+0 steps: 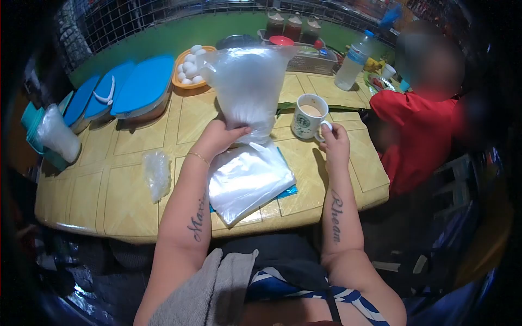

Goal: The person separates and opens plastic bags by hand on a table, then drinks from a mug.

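Observation:
My left hand (217, 136) is closed on a bundle of clear plastic bags (247, 87), with its thumb across the lower front; the fingers behind are hidden. The bundle stands upright and flares at its top. By its handle, my right hand (335, 139) grips a white mug (309, 119) with a green logo and a light brown drink inside. The mug is upright, at or just above the tabletop; I cannot tell which. Below my left hand, a flat stack of clear plastic sheets or bags (250, 179) lies over something blue. A small crumpled plastic packet (157, 175) lies left of my forearm.
Blue-lidded containers (142, 84) and an orange basket of eggs (190, 69) line the table's back left. Behind the mug are a green leaf (345, 108), a water bottle (353, 62) and a rack of jars (293, 27). A person in red (418, 130) is at the right edge.

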`<action>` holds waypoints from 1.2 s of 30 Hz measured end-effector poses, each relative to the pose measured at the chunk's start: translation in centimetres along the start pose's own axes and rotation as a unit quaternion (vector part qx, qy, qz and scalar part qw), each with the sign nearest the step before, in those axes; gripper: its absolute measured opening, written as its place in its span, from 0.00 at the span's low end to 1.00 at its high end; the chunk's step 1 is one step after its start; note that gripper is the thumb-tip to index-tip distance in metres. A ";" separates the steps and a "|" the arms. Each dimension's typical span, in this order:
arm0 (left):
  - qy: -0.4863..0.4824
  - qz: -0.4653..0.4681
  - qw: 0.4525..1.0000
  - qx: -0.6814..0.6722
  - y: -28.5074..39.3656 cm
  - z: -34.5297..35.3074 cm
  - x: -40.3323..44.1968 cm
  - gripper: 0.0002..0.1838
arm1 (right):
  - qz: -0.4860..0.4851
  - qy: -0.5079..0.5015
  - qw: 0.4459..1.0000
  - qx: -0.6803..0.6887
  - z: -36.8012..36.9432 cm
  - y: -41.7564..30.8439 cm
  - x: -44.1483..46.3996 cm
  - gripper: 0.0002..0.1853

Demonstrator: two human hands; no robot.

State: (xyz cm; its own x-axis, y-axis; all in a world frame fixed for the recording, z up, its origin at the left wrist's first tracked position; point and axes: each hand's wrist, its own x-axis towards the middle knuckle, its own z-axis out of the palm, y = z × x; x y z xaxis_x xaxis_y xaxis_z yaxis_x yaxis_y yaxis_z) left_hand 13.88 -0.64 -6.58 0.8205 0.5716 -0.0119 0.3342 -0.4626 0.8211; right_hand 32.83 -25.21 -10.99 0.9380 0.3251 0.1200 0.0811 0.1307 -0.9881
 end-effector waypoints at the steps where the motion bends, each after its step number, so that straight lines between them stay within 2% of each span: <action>1: 0.009 0.005 1.000 0.006 0.1 0.1 -0.1 0.40 | 0.016 -0.009 1.000 -0.003 0.1 -0.2 0.0 0.13; 5: 0.009 0.002 1.000 -0.019 -0.3 0.2 0.0 0.39 | 0.046 -0.060 0.997 -0.006 1.5 -1.1 -1.3 0.17; 6: 0.005 0.004 1.000 -0.023 -0.6 0.2 0.2 0.38 | 0.016 -0.065 0.998 -0.007 1.6 -0.6 -1.2 0.19; 9: -0.001 0.019 0.997 -0.069 -1.7 0.5 0.8 0.38 | 0.033 -0.062 0.997 0.025 1.4 -0.1 -1.2 0.19; 10: 0.000 0.024 0.996 -0.089 -2.0 0.9 1.0 0.38 | 0.054 -0.071 0.996 0.007 0.8 0.1 -0.9 0.16; 13: -0.006 0.037 0.992 -0.118 -1.9 0.9 1.0 0.37 | -0.058 0.047 0.986 -0.147 1.0 1.0 -0.6 0.17; 16: 0.020 0.061 0.996 -0.060 -2.2 0.9 0.9 0.42 | -0.281 0.135 0.892 -0.327 0.9 -0.6 -0.8 0.16; 19: 0.018 0.031 0.999 -0.029 -1.4 0.5 0.5 0.42 | -0.278 0.063 0.841 -0.461 1.8 -4.6 -1.9 0.15; 20: 0.017 0.033 0.999 -0.036 -1.7 0.6 0.6 0.42 | -0.296 0.064 0.807 -0.506 2.1 -5.2 -1.7 0.11; 23: 0.014 0.035 0.998 -0.042 -2.0 0.6 0.8 0.39 | -0.302 0.014 0.775 -0.555 2.0 -6.3 -0.8 0.09; 26: 0.003 0.022 0.999 -0.029 -1.2 0.3 0.3 0.36 | -0.263 -0.020 0.793 -0.549 2.0 -7.3 0.4 0.07; 28: 0.001 0.012 1.000 -0.027 -0.5 0.1 0.0 0.35 | -0.271 0.016 0.778 -0.566 2.0 -7.5 1.9 0.07; 31: -0.036 -0.019 0.998 -0.045 0.3 -0.4 -0.3 0.42 | -0.277 0.058 0.752 -0.595 2.4 -7.5 3.9 0.08; 33: -0.030 -0.010 0.998 -0.050 0.2 -0.3 -0.3 0.42 | -0.265 0.069 0.749 -0.604 3.2 -7.7 4.5 0.08; 36: -0.027 -0.010 0.998 -0.049 0.4 -0.4 -0.4 0.41 | -0.245 0.087 0.777 -0.573 4.1 -6.6 5.8 0.08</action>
State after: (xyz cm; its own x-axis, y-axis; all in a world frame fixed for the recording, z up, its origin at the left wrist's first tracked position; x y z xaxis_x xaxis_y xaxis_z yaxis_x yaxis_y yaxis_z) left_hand 13.48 -0.79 -6.01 0.8386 0.5417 -0.0581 0.3066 -0.3810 0.8722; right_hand 36.32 -20.34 -3.36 0.7226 0.3544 0.5935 0.5965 -0.7535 -0.2763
